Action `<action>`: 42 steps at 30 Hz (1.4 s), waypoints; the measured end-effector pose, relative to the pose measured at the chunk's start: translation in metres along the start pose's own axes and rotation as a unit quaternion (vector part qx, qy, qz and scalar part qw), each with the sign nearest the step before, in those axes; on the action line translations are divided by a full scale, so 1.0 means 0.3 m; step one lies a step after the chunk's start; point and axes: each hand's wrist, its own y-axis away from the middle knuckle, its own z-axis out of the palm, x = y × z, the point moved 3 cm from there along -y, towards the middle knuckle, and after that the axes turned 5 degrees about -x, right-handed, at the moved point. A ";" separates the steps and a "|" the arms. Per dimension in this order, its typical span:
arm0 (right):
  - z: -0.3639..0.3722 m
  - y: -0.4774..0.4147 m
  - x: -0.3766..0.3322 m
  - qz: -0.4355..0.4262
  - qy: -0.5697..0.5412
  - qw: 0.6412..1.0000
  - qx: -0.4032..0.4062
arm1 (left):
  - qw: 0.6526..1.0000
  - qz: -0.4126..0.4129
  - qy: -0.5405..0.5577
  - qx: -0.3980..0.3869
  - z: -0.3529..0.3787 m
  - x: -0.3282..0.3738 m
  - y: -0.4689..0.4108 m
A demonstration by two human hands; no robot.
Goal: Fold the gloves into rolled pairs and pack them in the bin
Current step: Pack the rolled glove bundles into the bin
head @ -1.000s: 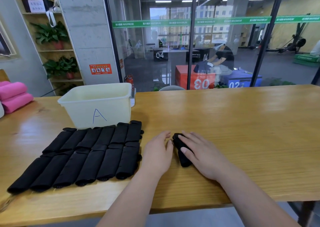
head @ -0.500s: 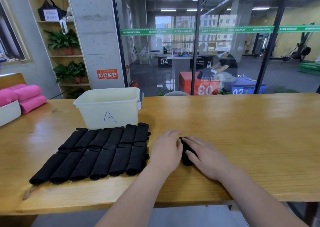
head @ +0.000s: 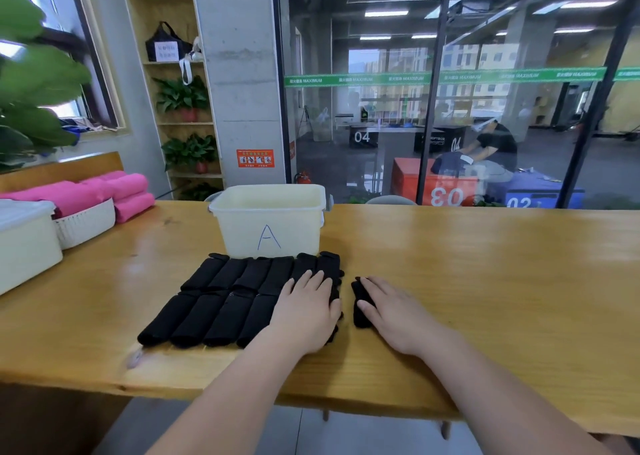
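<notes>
A cream bin (head: 298, 232) marked "A" stands on the wooden worktop (head: 485, 281). Directly in front of the bin, touching its base, two rows of flat black gloves (head: 221, 302) lie side by side. The left hand (head: 306, 310) rests on the right end of these rows, its fingers (head: 320, 278) straight and slightly spread, holding nothing. Just right of the rows, in front of the bin's right corner, lies a small rolled black glove pair (head: 360, 314). The right hand (head: 394, 310) lies over it with its fingers extended, pressing rather than gripping. Left of the bin sit pink rolled towels (head: 128, 186).
</notes>
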 end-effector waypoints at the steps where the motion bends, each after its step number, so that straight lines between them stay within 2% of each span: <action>1: 0.003 -0.018 -0.013 0.003 -0.002 1.000 -0.003 | 1.000 -0.010 0.000 -0.007 0.007 -0.020 0.005; 10: 0.012 -0.118 -0.102 0.015 -0.023 0.999 -0.025 | 0.998 -0.039 0.025 -0.032 0.043 -0.047 0.010; 13: -0.003 -0.116 -0.078 0.001 -0.056 0.998 -0.011 | 0.998 -0.030 0.047 -0.011 0.010 -0.066 0.002; 15: -0.007 -0.104 -0.061 -0.019 -0.053 0.998 -0.007 | 0.999 -0.019 0.030 0.010 -0.010 -0.089 -0.007; 19: 0.024 -0.076 -0.052 -0.050 -0.015 0.999 -0.009 | 1.000 -0.013 0.003 -0.027 0.004 -0.133 -0.007; 23: 0.027 -0.068 -0.055 -0.056 -0.015 0.998 -0.004 | 0.999 -0.014 -0.005 -0.028 0.018 -0.136 -0.002; 34: 0.046 -0.080 -0.045 -0.049 -0.013 0.999 -0.020 | 0.999 -0.008 -0.036 0.003 0.048 -0.142 -0.002; 42: 0.020 -0.073 -0.054 -0.037 -0.039 0.998 -0.034 | 0.999 -0.007 -0.030 -0.025 0.039 -0.133 -0.005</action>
